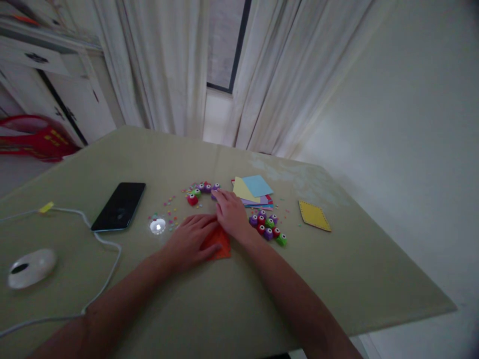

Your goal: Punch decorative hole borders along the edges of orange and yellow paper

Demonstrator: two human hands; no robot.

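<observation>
My left hand (192, 239) lies flat with its fingers stretched over an orange square of paper (221, 247), covering part of it. Reaching past it, my right hand (230, 212) has its fingertips closed on a small purple googly-eyed toy (213, 196), mostly hidden by the fingers. That toy is at the right end of a curved row of similar toys, with a red toy (192, 200), a green toy (196, 192) and purple toys (208, 188). A cluster of several more eyed toys (268, 225) sits right of my right wrist.
Colored paper sheets (258, 186) are stacked behind the cluster, and a yellow square piece (314, 215) lies farther right. Tiny colored bits (170, 212) are scattered around a shiny round object (157, 226). Left are a black phone (120, 205), a white cable (107, 242) and a white mouse (33, 268).
</observation>
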